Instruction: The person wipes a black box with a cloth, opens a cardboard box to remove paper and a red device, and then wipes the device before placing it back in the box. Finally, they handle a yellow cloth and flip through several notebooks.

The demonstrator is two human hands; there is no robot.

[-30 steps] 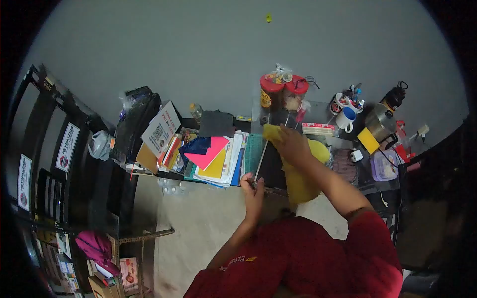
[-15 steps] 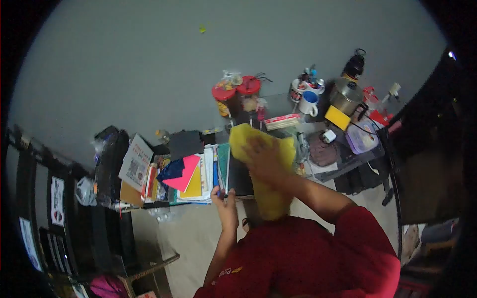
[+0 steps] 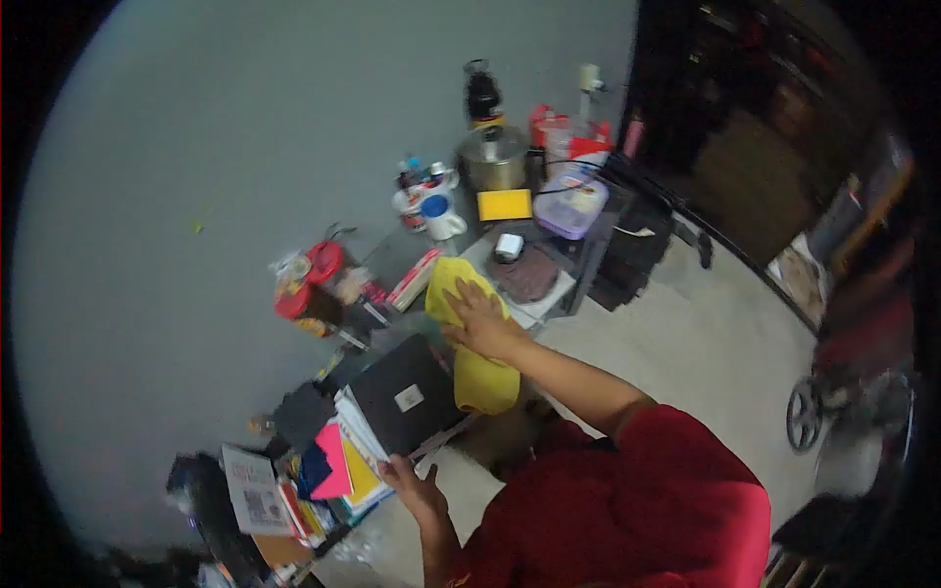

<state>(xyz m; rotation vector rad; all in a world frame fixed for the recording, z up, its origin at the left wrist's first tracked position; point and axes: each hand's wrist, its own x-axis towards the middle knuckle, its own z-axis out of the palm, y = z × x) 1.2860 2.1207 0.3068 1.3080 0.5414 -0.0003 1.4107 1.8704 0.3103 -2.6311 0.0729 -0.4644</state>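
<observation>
My right hand (image 3: 478,321) lies with fingers spread on a yellow cloth (image 3: 485,384), which rests on the table and drapes over its front edge. A black flat case or laptop (image 3: 402,377) with a pale square label lies just left of the cloth. At the table's front edge is my left hand (image 3: 414,485), fingers apart, beside a stack of papers and folders (image 3: 361,434). A pink sheet (image 3: 334,461) sits on that stack. Beyond the cloth is a long red and white box (image 3: 414,280).
Red-lidded jars (image 3: 306,302) stand near the wall. A blue and white mug (image 3: 441,218), a metal pot (image 3: 493,157), a yellow box (image 3: 505,205) and a purple-lidded container (image 3: 570,203) stand farther back. A brown folded cloth (image 3: 529,272) lies right of my right hand.
The view has turned to the right. The yellow cloth and my right hand have shifted right on the table, and the black case beside them is now uncovered.
</observation>
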